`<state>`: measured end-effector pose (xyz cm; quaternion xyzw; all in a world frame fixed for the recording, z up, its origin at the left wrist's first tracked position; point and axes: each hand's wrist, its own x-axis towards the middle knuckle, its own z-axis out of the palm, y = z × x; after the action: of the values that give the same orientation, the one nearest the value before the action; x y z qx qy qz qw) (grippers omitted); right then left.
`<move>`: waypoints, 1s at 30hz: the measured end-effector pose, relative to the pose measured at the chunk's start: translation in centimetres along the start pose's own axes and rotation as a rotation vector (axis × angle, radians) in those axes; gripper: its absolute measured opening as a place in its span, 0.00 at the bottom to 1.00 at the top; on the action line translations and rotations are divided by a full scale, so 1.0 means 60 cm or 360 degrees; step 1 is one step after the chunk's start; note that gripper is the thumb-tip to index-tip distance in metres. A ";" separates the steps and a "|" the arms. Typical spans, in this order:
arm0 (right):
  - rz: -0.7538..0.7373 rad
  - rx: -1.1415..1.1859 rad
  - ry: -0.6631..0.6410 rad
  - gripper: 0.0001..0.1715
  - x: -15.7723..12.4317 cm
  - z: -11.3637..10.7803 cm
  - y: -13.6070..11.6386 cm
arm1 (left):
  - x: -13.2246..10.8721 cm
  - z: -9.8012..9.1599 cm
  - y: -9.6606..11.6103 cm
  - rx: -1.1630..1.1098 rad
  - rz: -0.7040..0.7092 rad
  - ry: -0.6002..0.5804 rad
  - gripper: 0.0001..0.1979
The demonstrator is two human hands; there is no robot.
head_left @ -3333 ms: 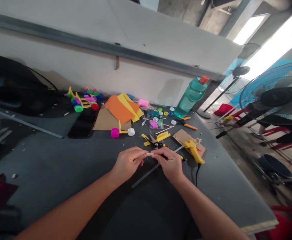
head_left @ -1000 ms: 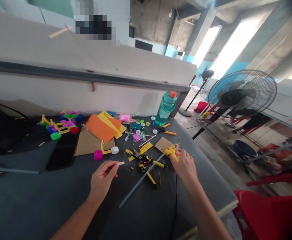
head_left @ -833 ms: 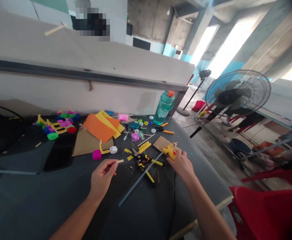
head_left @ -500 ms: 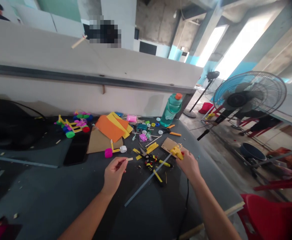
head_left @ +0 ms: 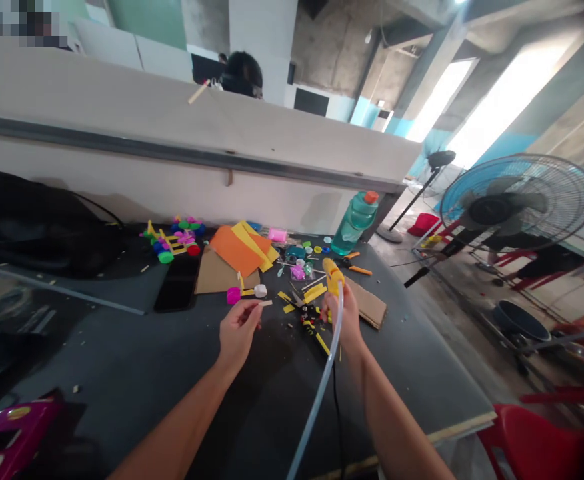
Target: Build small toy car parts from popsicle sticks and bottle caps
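My left hand [head_left: 239, 328] pinches a short flat wooden stick [head_left: 266, 303] between thumb and fingers. My right hand [head_left: 345, 312] is wrapped round a yellow hot glue gun [head_left: 333, 275], raised over the table. A long translucent glue stick [head_left: 317, 400] trails from the gun's back toward me, and a black cord hangs below. Just beyond my left hand sits a small piece made of yellow sticks with a pink cap [head_left: 233, 295] and a white cap [head_left: 261, 291]. Black-and-yellow pliers [head_left: 315, 333] lie between my hands, partly hidden by the right one. A cardboard piece [head_left: 367, 305] rests right of the gun.
Orange paper [head_left: 237, 255], a phone [head_left: 176, 283] and colourful wheeled models [head_left: 172, 241] lie at the back left. A teal bottle [head_left: 355, 225] stands near orange-handled pliers [head_left: 358, 264]. A standing fan [head_left: 515, 200] is at right, a red chair [head_left: 532, 437] below it.
My right hand has lifted the glue gun off the cardboard and turned it, so its glue stick now points toward me. My left hand still pinches the stick. The view has shifted slightly left.
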<state>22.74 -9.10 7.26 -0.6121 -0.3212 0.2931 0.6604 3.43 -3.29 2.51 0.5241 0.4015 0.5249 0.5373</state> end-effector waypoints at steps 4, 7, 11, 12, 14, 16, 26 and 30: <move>0.0110 0.0335 -0.0202 0.14 0.014 0.043 -0.011 | 0.016 -0.007 0.011 -0.0081 0.0082 0.0119 0.14; 0.0215 0.0307 -0.0332 0.16 0.021 0.057 -0.013 | 0.027 -0.016 0.023 0.0139 0.0215 0.0145 0.13; 0.0307 0.0100 -0.0457 0.17 0.016 0.061 -0.003 | 0.031 -0.029 0.031 0.0775 0.0576 0.0077 0.09; 0.0329 0.0044 -0.0473 0.17 0.013 0.061 0.001 | 0.031 -0.030 0.029 0.0925 0.0652 0.0049 0.08; 0.0371 -0.0068 -0.0492 0.18 0.005 0.063 0.012 | 0.028 -0.030 0.021 0.1153 0.0748 -0.0002 0.08; 0.0413 -0.0166 -0.0526 0.19 -0.002 0.066 0.026 | 0.026 -0.029 0.009 0.1293 0.0791 -0.0036 0.08; 0.0450 -0.0366 -0.0746 0.21 -0.030 0.107 0.067 | 0.041 -0.067 -0.013 0.1524 0.0883 -0.0057 0.08; 0.0499 -0.0409 -0.0780 0.22 -0.032 0.119 0.073 | 0.051 -0.075 -0.017 0.1561 0.0834 -0.0057 0.07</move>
<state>15.96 -5.85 3.10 -0.6437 -0.4070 0.4871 0.4274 -0.48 0.46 1.28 0.8039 0.4459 0.3836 0.0887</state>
